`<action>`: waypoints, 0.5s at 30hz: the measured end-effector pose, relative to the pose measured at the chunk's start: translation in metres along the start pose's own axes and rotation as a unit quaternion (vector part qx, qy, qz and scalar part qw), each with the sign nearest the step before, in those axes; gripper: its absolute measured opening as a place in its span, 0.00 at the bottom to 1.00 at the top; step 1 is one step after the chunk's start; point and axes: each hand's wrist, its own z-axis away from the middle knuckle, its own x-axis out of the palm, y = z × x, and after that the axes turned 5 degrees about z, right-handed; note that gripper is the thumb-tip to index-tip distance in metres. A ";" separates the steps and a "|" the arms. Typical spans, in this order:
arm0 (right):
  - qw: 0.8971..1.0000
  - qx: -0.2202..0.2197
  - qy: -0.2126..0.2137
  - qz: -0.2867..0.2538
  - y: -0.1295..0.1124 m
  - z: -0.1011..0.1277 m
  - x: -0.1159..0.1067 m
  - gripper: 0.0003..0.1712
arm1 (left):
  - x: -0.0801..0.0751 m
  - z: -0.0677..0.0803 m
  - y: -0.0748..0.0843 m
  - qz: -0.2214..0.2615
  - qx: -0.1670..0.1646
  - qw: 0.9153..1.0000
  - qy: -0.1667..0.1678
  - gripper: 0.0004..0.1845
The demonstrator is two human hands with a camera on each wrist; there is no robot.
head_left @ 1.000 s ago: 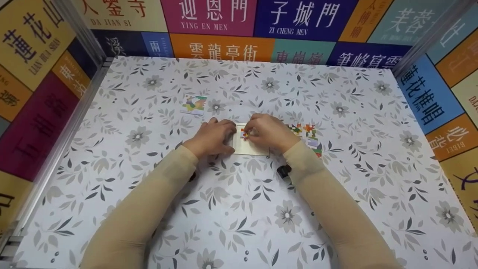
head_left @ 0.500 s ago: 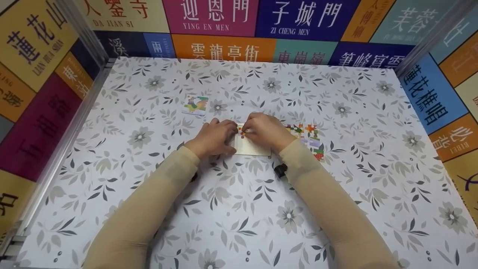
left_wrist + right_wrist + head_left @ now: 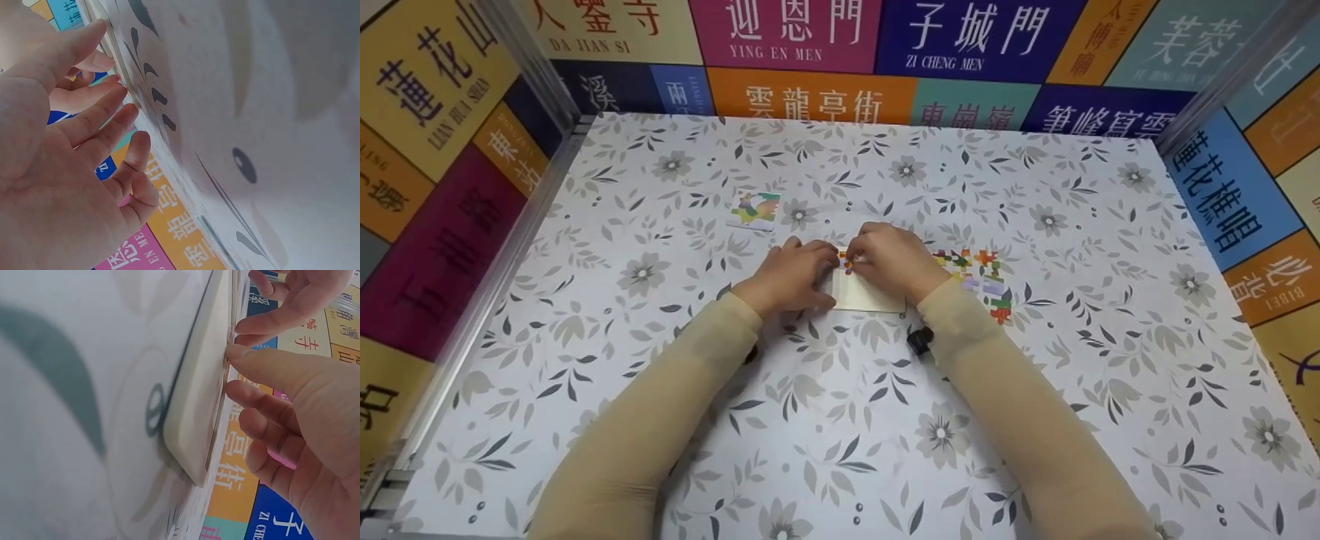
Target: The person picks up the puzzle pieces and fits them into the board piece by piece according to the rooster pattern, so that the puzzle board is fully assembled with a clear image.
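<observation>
A shallow cream puzzle tray lies flat on the table between the hands. My left hand rests along its left edge, thumb near the front corner and fingertips near the back one. In the left wrist view, those extended fingers touch the tray's edge. My right hand reaches over the tray and pinches a small orange-red puzzle piece at its back left corner. The right wrist view shows thumb and forefinger close together at the tray's surface; the piece is mostly hidden there.
Several loose, colourful puzzle pieces lie right of the tray, partly behind the right hand. A small square colour picture lies toward the back left. Printed panels border the flower-patterned table.
My right hand has moved slightly left and back, bringing the puzzle piece from inside the tray to its back left corner. The left hand stays at the tray's edge.
</observation>
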 end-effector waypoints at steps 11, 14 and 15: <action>1.000 0.014 0.011 -0.007 -0.003 0.008 -0.005 0.10 | 0.000 0.000 0.001 0.003 -0.002 1.000 0.000 0.33; 1.000 0.010 0.016 -0.011 -0.001 0.011 -0.007 0.10 | 0.000 0.001 0.001 0.001 -0.005 1.000 0.000 0.33; 1.000 0.007 0.017 -0.009 -0.001 0.012 -0.007 0.10 | 0.000 0.001 0.001 0.000 -0.005 1.000 0.000 0.33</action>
